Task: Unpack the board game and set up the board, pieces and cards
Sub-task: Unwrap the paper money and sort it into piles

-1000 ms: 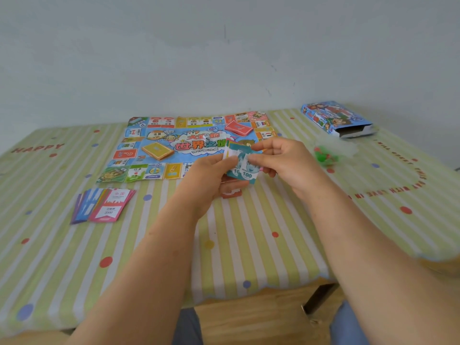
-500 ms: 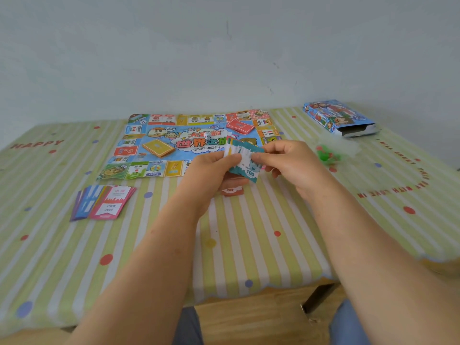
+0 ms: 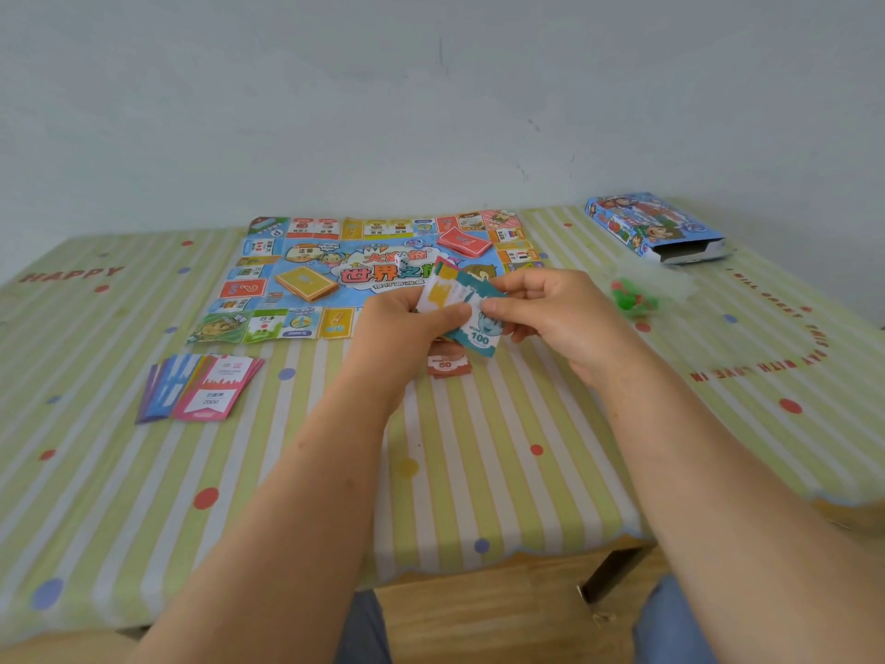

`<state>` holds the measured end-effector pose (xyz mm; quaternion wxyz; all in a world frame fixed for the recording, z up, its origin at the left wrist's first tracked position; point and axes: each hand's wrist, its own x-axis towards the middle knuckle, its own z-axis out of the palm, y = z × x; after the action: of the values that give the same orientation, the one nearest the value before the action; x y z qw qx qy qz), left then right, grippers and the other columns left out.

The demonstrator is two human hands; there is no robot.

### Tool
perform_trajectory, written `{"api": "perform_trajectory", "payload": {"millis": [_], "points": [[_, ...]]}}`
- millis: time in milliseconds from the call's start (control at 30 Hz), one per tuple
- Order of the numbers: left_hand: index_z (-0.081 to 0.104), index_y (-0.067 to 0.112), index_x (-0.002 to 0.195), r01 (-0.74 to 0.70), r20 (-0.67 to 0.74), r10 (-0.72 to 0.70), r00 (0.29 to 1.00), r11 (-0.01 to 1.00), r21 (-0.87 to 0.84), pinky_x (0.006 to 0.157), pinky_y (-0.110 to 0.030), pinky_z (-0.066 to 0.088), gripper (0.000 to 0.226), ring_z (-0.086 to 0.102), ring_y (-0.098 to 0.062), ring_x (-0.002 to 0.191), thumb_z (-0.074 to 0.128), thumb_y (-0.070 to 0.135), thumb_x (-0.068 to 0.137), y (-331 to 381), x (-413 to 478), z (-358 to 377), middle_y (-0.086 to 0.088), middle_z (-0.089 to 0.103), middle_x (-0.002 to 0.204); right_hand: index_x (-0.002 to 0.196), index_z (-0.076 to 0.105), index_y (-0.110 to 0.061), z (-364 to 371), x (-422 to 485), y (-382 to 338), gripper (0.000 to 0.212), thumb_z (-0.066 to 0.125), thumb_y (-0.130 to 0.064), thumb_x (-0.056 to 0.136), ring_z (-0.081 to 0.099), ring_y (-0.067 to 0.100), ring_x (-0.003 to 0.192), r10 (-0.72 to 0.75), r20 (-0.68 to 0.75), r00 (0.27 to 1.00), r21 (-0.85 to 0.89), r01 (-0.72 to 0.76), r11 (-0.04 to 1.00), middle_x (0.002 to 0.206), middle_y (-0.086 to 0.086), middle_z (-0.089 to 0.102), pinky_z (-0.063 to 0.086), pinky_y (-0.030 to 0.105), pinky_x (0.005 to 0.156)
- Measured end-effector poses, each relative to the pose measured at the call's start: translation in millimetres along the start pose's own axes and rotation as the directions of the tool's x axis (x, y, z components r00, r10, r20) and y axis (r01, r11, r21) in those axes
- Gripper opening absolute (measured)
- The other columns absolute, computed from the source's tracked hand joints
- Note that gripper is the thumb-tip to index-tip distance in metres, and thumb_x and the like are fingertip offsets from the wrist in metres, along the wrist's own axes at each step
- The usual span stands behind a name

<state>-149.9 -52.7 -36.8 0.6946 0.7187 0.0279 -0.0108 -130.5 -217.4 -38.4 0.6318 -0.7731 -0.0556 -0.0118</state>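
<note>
In the head view, the tabletop (image 3: 479, 472) wears a green and white striped cloth with coloured dots. Its scalloped hem hangs over the near edge, and its far edge meets a pale wall. A broad stretch of bare cloth runs from the near edge up to the hands, and another lies toward the left edge. The game board (image 3: 316, 254) lies flat at the middle of the far edge, printed with coloured squares round a blue centre. On it rest a red card stack (image 3: 463, 243) toward its far right corner, a yellow card stack (image 3: 306, 282) left of centre and a white die (image 3: 404, 259) near the middle. The left hand (image 3: 407, 328) and the right hand (image 3: 555, 313) meet above the board's near edge. The fingers of both pinch a fanned bundle of play money (image 3: 459, 299), whose front teal note shows 100. Below them a brown 50 note (image 3: 445, 365) lies flat on the cloth. A fan of pink and blue cards (image 3: 201, 388) sits just off the board's near left corner. The game box (image 3: 646, 227) lies on its side at the far right corner with its end open, and I cannot tell what is inside. Near the right edge, a clear bag (image 3: 637, 299) holds green and red pieces.
</note>
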Motion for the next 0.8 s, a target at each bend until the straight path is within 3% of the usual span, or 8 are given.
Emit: {"api": "perform_trajectory", "payload": {"millis": [167, 367, 800], "points": [[0.069, 0.014, 0.087, -0.040, -0.014, 0.040, 0.999, 0.999, -0.029, 0.068, -0.030, 0.061, 0.011, 0.074, -0.020, 0.075, 0.075, 0.009, 0.079, -1.2, 1.1, -0.2, -0.005, 0.076, 0.083, 0.091, 0.070, -0.016, -0.1, 0.4, 0.8, 0.014, 0.075, -0.007, 0.081, 0.059, 0.007, 0.055, -0.002, 0.016, 1.000, -0.005, 0.002, 1.000, 0.074, -0.001, 0.073, 0.050, 0.021, 0.055], [0.070, 0.012, 0.094, -0.008, -0.017, 0.007, 1.000, 0.999, -0.049, 0.069, -0.029, 0.061, 0.009, 0.074, -0.020, 0.075, 0.063, 0.017, 0.091, -1.7, 2.9, 2.0, -0.005, 0.076, 0.086, 0.098, 0.072, -0.008, -1.7, 1.1, 1.6, 0.018, 0.074, -0.007, 0.081, 0.058, 0.009, 0.056, 0.020, -0.029, 0.999, -0.025, -0.021, 0.999, 0.078, 0.005, 0.072, 0.047, 0.020, 0.053], [0.069, 0.016, 0.087, -0.028, -0.054, 0.026, 0.998, 0.999, -0.037, 0.072, -0.032, 0.061, 0.004, 0.074, -0.022, 0.074, 0.072, 0.016, 0.084, -3.0, 4.5, -1.3, 0.001, 0.076, 0.080, 0.092, 0.072, -0.011, -1.2, 0.6, 0.9, 0.013, 0.075, -0.007, 0.080, 0.057, 0.009, 0.056, 0.030, -0.041, 0.999, -0.040, -0.031, 0.999, 0.075, 0.003, 0.073, 0.047, 0.021, 0.053]]}}
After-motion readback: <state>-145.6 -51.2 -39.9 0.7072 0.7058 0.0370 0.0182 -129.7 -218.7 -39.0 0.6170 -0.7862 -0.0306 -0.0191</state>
